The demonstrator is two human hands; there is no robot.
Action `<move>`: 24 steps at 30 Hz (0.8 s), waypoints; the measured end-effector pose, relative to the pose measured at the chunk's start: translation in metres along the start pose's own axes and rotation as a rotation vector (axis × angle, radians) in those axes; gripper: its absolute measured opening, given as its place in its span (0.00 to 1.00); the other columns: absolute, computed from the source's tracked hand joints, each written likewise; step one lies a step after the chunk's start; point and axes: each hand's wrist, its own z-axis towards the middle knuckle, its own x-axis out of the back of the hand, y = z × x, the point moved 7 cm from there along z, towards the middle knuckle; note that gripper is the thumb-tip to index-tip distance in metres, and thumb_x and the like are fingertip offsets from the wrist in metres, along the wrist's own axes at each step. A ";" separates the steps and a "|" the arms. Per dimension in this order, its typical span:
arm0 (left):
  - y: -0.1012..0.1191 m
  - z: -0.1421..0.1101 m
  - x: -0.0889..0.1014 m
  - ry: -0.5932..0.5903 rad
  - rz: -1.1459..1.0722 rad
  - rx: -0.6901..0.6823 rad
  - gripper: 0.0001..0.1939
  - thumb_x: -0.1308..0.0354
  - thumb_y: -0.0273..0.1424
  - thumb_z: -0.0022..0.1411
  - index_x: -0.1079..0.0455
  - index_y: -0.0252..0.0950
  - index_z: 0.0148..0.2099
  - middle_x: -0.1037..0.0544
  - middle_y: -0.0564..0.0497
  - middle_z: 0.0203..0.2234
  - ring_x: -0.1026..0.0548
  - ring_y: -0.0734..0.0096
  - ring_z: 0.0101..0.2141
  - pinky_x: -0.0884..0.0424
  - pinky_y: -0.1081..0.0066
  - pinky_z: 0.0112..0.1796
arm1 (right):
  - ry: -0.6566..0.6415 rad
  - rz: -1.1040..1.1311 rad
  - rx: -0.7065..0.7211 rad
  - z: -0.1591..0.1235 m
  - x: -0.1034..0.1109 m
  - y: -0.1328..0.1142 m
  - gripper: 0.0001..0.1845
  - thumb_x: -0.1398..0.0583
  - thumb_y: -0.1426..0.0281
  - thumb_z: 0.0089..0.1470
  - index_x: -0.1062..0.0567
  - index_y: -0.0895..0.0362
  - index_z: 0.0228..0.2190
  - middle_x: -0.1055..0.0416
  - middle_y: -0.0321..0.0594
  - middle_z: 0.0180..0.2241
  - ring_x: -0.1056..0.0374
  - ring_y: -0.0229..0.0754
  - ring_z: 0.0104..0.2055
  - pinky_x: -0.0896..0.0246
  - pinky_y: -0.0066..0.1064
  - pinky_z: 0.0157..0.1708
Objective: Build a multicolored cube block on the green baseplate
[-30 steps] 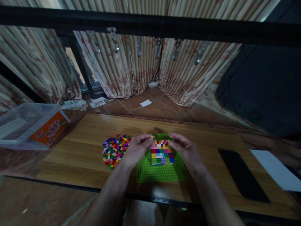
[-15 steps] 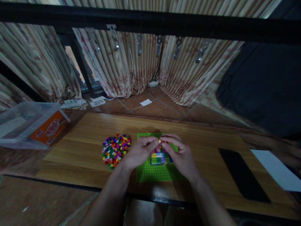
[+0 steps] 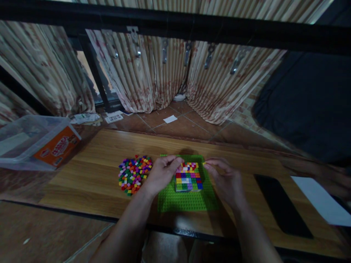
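A green studded baseplate lies on the table, bearing a block of many-coloured toy bricks. Along the back of that block runs a raised section in red, white and yellow. My left hand is closed at the block's rear left corner, thumb and fingertips together; whatever they may pinch is hidden. To the right of the block, my right hand pinches a small yellow brick between thumb and forefinger, apart from the build. Left of my left hand lies a heap of loose bricks.
On the wooden table, a black flat slab and a white sheet lie to the right. A clear plastic box with an orange label stands at the far left. Beyond hang striped curtains. Part of another person's arm shows at right.
My hands, which met above the build, have moved apart. The right one has gone right with the yellow brick, leaving the top of the build in view.
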 end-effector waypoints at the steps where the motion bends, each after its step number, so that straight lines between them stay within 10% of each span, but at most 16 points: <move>1: -0.001 0.001 0.005 0.067 0.013 -0.005 0.15 0.46 0.39 0.60 0.27 0.32 0.30 0.29 0.54 0.21 0.34 0.76 0.24 0.38 0.75 0.28 | -0.008 -0.037 0.015 0.000 0.001 0.002 0.07 0.38 0.62 0.54 0.22 0.52 0.30 0.26 0.39 0.36 0.30 0.44 0.41 0.37 0.39 0.45; 6: -0.010 0.005 0.022 0.244 0.155 -0.017 0.12 0.45 0.34 0.57 0.24 0.33 0.38 0.22 0.51 0.28 0.28 0.72 0.30 0.35 0.75 0.31 | -0.090 -0.205 0.130 -0.004 -0.010 -0.006 0.07 0.40 0.64 0.56 0.22 0.51 0.33 0.25 0.39 0.37 0.31 0.44 0.42 0.37 0.39 0.45; 24: -0.024 0.004 0.013 0.122 0.252 0.009 0.12 0.46 0.34 0.59 0.23 0.35 0.38 0.20 0.51 0.29 0.25 0.69 0.30 0.32 0.73 0.32 | -0.121 -0.239 0.177 -0.005 -0.026 -0.007 0.06 0.39 0.66 0.55 0.20 0.49 0.32 0.26 0.38 0.38 0.32 0.44 0.43 0.35 0.39 0.45</move>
